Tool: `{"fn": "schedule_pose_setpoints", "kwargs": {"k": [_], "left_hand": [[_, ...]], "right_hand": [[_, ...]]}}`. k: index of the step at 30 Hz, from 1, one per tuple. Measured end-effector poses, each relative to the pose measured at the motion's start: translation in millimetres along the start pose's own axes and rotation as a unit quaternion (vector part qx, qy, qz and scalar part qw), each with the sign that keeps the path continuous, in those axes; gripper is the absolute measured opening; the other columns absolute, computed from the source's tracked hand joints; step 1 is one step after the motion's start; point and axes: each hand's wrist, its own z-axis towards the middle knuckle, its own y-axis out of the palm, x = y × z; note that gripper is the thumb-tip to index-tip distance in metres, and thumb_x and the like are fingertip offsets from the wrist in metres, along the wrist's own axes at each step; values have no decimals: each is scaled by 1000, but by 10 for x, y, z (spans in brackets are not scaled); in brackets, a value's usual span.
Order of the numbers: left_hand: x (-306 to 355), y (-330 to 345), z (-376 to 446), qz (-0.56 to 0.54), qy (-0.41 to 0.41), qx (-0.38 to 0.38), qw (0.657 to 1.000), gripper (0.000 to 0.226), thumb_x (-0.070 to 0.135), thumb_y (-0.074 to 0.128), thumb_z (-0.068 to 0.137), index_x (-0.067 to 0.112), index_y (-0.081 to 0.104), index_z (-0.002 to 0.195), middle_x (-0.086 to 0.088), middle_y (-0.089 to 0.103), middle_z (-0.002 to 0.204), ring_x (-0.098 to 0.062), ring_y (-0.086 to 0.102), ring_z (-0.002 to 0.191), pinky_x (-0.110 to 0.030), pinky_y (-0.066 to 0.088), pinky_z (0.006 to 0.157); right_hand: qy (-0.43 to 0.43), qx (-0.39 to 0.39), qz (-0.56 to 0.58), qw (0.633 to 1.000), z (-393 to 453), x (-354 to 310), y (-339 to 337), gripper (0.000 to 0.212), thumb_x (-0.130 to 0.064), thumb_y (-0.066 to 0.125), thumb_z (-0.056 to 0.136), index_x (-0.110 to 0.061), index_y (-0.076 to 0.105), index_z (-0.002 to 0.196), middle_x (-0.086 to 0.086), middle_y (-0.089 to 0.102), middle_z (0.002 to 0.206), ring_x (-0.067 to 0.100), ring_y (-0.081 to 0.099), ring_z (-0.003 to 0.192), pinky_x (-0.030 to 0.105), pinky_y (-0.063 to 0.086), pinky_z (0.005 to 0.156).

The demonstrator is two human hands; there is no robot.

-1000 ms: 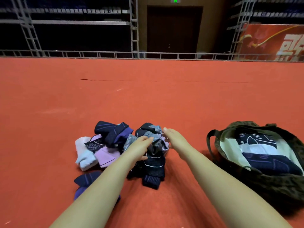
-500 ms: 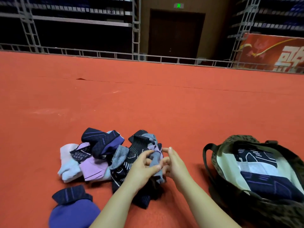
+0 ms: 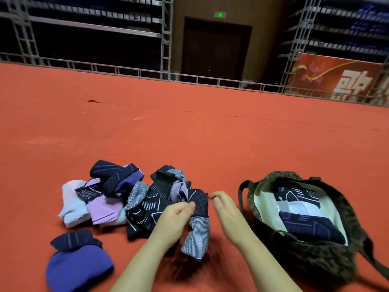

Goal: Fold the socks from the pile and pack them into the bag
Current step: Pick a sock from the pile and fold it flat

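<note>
The left hand (image 3: 175, 216) pinches a dark and striped sock (image 3: 197, 224) in its grip, beside the pile (image 3: 117, 197). The right hand (image 3: 226, 209) hangs loose, holding nothing, between sock and bag (image 3: 328, 260).

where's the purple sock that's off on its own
In the head view the purple sock lies on the red floor at lower left, just in front of the sock pile.

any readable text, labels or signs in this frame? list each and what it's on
Red banner, far right behind the railing: large white Chinese characters, cut off and blurred, not readable.
Green exit sign above the dark door: a lit symbol, too small to read.
Socks in the pile and the bag: patterns only, no lettering legible.
</note>
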Motion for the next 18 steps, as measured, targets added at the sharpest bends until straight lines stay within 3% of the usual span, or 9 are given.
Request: {"fn": "schedule_pose_setpoints", "kwargs": {"k": [1,3,5,7,10,12,15,18], "left_hand": [[58,6,14,25,5,6,1000,63,68,45,71,6,54,63,1,46,60,-11,41,58,-31,34,60],[138,13,62,88,8,6,996,59,68,40,72,12,52,59,6,45,54,-8,41,54,-30,34,59],[187,43,89,190,22,-7,981,57,62,42,79,9,49,60,6,43,51,-7,40,51,-32,34,58],[201,93,120,300,50,11,953,47,49,53,87,15,46,56,5,43,49,-6,40,50,-31,32,57],[179,128,165,304,26,100,947,30,38,65,82,22,54,59,6,54,55,-5,50,57,-28,37,59],[128,135,182,261,-4,145,954,25,29,69,78,19,51,64,5,53,58,-10,48,57,-29,38,59],[49,136,173,169,-68,163,970,33,21,72,75,17,40,68,4,44,61,-13,38,55,-29,32,56],[-34,127,182,107,-157,138,972,34,32,70,80,18,40,72,4,43,60,-12,37,52,-28,29,49]], "right_hand": [[47,22,52,997,24,-36,-49,38,-54,37,88,-33,51,117,-6,53,125,9,51,111,31,40,99],[140,14,123,982,81,-54,-137,62,-63,42,76,-30,44,129,-4,55,122,10,57,87,26,46,71],[169,-34,119,978,75,-83,-185,56,-63,49,75,-31,48,120,-3,60,103,9,52,64,21,36,52],[176,-73,100,977,76,-74,-183,33,-51,57,86,-26,54,107,-1,59,85,10,49,56,21,33,49],[186,-29,122,975,93,20,-121,11,-29,55,93,-20,60,92,-1,64,81,10,56,60,24,41,58],[199,13,208,958,61,93,-49,12,-25,52,95,-22,64,96,-3,70,88,10,64,73,27,46,65],[186,64,280,940,-9,149,68,16,-24,51,97,-23,67,99,-6,73,90,7,66,83,26,46,63],[193,78,342,916,-19,146,155,20,-26,50,97,-17,67,105,2,73,94,12,65,80,24,45,56]]}}
